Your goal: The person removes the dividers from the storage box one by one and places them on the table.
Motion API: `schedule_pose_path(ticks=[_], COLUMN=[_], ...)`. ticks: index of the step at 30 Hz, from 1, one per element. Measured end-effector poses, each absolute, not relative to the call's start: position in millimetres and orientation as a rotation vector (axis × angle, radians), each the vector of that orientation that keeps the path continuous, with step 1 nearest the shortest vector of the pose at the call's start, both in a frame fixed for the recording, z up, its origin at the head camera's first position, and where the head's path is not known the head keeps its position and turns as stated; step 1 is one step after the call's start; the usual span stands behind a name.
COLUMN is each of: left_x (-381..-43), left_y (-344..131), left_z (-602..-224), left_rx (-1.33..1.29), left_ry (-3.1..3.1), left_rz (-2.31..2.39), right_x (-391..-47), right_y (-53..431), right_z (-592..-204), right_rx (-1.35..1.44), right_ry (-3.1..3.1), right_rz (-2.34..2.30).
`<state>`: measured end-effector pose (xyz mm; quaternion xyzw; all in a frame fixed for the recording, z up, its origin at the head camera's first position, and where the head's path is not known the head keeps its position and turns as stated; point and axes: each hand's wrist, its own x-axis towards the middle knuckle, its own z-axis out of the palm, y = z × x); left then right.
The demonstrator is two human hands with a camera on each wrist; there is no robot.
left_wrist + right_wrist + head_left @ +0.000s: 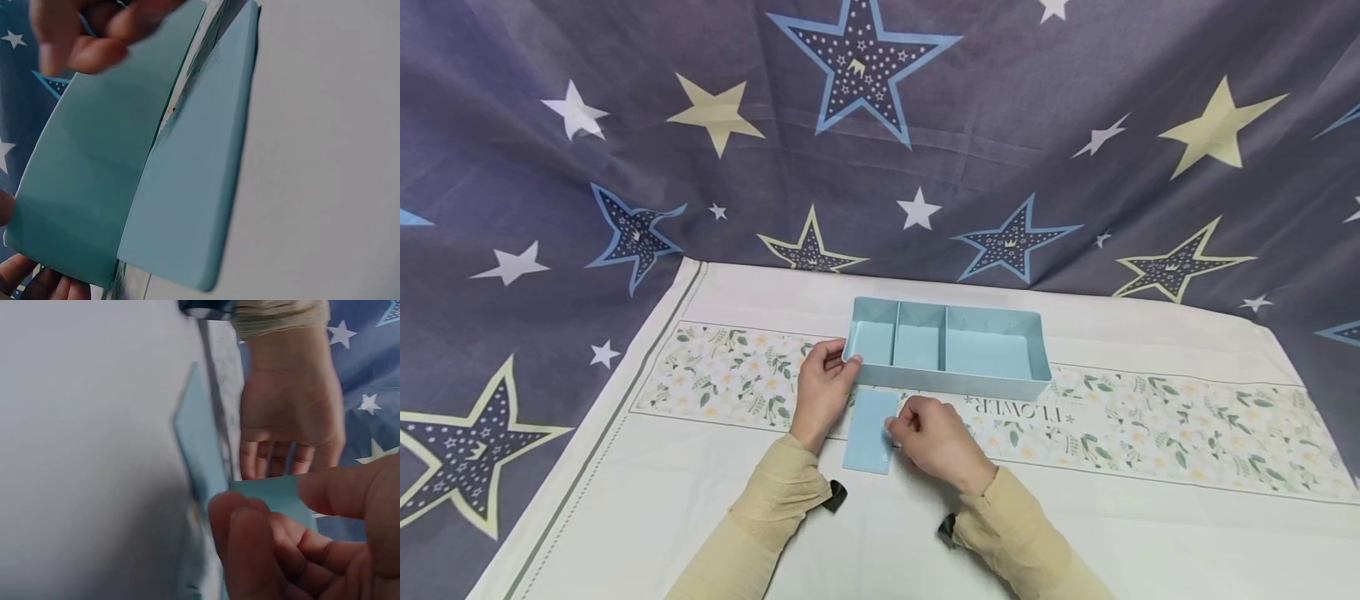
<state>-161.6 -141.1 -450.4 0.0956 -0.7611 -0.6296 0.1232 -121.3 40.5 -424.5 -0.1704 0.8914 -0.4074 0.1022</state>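
A light blue organizer box [962,384] with three compartments stands on the table, long side toward me. My left hand [823,387] grips its left end, thumb at the front corner and fingers around the end wall. Flat on the cloth before the box lies a lighter blue rectangular panel [869,437]; in the left wrist view the panel [194,162] has a rounded edge and lies along the box's front wall [106,156]. Over the panel's right edge hovers my right hand [942,440], fingers loosely curled and thumb apart, with nothing between them in the right wrist view.
A white tablecloth [700,492] with a floral band [1150,417] covers the table. Behind it hangs a dark curtain [1000,108] with stars. Black straps [835,497] show at both wrists, below tan sleeves [775,483].
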Motion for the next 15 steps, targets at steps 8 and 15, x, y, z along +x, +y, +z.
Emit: schedule_pose_path(ticks=[8, 15], left_x=[-161.2, -161.6], left_y=[-140.2, -139.8], left_z=[-449.3, -450.0], left_rx=[0.283, 0.291], left_ry=[-2.224, -2.226], left_rz=[-1.812, -1.805], right_x=[-122.6, -127.7], right_y=[47.9, 58.6], right_z=[-406.9, -399.7], right_rx=[-0.484, -0.477], right_ry=[2.701, 2.655], right_rz=[-1.212, -1.304])
